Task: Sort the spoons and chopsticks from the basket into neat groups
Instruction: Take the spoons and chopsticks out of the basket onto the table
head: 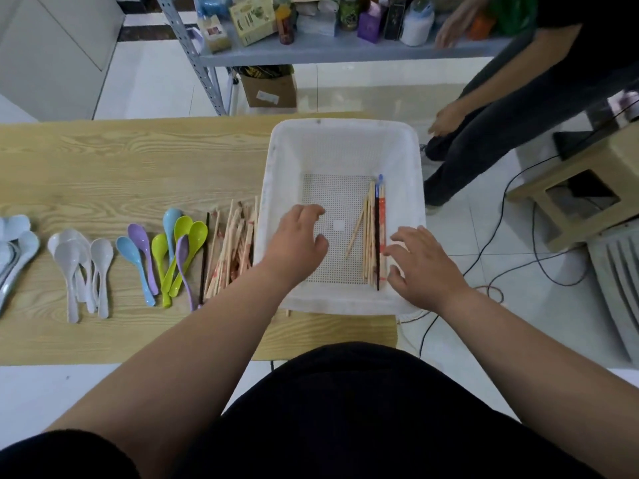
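Note:
A white perforated basket (342, 140) stands at the right end of the wooden table (131, 160). Several chopsticks (371, 233), wooden, black and red, lie along its right side. My left hand (297, 236) hovers over the basket's left part, fingers loosely curled, holding nothing. My right hand (420, 261) is spread over the basket's right wall, fingertips near the chopsticks' lower ends. Left of the basket lies a pile of wooden chopsticks (235, 243) with one black chopstick (204, 257). Further left lie coloured spoons (173, 250), white spoons (83, 267) and pale grey spoons (17, 247).
Another person (511, 108) stands beyond the table's right end, hands out by a metal shelf (345, 50) full of packages. A cardboard box (269, 89) sits under the shelf. A wooden stool (581, 191) and black cables (518, 236) are on the floor at right.

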A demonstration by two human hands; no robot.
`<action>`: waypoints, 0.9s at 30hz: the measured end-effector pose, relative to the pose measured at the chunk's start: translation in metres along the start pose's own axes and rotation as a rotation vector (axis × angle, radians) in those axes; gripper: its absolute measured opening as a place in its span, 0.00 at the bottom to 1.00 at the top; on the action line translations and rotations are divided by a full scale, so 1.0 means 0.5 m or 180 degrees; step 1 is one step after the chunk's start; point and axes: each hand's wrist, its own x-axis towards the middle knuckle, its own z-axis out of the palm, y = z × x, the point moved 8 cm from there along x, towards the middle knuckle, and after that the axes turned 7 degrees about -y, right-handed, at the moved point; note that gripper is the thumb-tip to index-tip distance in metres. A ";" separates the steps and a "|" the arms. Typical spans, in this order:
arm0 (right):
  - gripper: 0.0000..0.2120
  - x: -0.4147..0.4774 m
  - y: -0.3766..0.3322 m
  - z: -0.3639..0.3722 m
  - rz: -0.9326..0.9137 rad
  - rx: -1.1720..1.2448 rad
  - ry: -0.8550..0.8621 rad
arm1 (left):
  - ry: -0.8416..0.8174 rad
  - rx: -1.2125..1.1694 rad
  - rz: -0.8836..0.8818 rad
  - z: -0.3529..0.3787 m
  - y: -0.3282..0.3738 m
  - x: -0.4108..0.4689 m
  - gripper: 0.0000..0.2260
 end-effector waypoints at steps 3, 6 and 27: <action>0.23 0.002 0.003 0.006 0.0169 0.0276 -0.0040 | -0.0625 0.0066 -0.0520 0.107 0.014 0.058 0.26; 0.27 0.002 0.006 0.003 0.0207 0.0434 -0.0012 | -0.0974 0.0239 -0.0916 0.189 0.031 0.111 0.30; 0.20 0.008 0.002 0.006 0.0149 0.0412 -0.0237 | -0.0980 0.0486 -0.2008 0.275 -0.024 0.167 0.39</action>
